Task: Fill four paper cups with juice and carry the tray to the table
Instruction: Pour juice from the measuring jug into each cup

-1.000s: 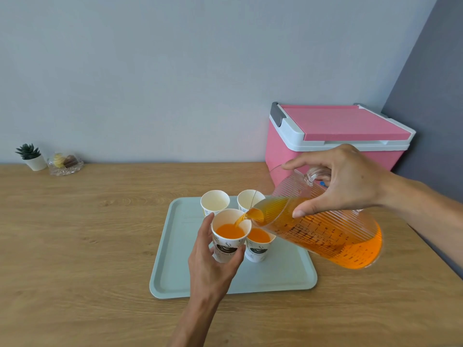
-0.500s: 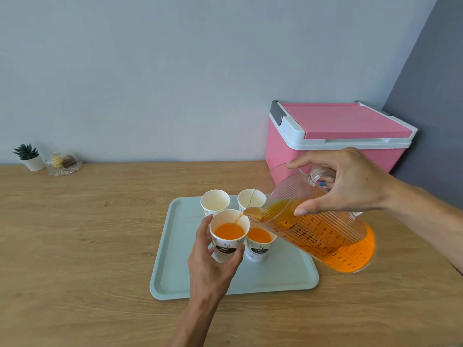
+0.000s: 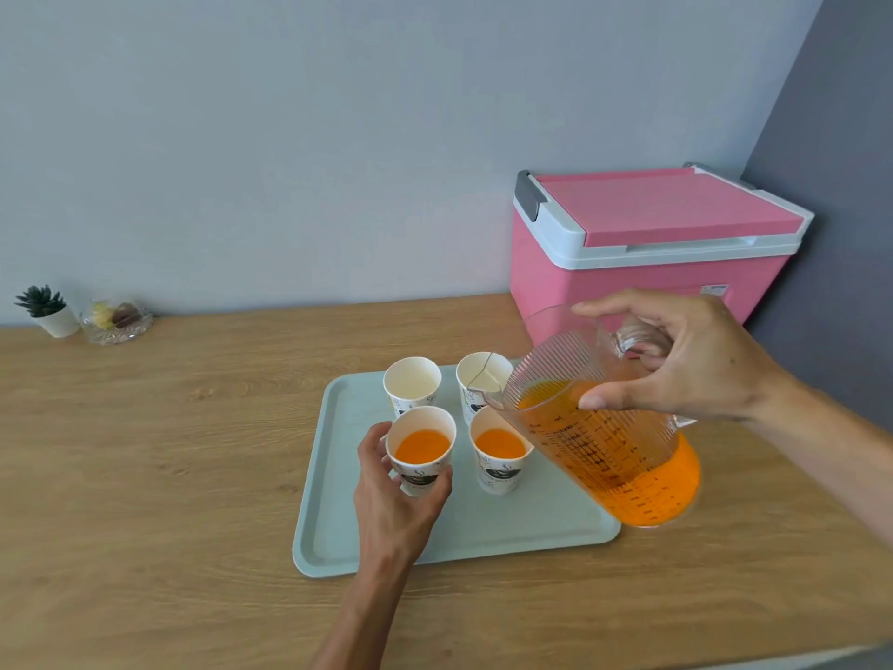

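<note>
A wooden tabletop (image 3: pixel 145 476) is meeting a grey wall (image 3: pixel 290 137). The left hand (image 3: pixel 391 505) is wrapping its fingers (image 3: pixel 369 444) around a filled cup (image 3: pixel 420 449); the right hand (image 3: pixel 686 365) is gripping a tilted jug (image 3: pixel 604 437).

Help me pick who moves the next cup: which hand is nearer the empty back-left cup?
Left. The left hand grips the filled front-left cup, directly before the empty back-left cup. The right hand holds the pitcher farther right, past the back-right cup.
</note>
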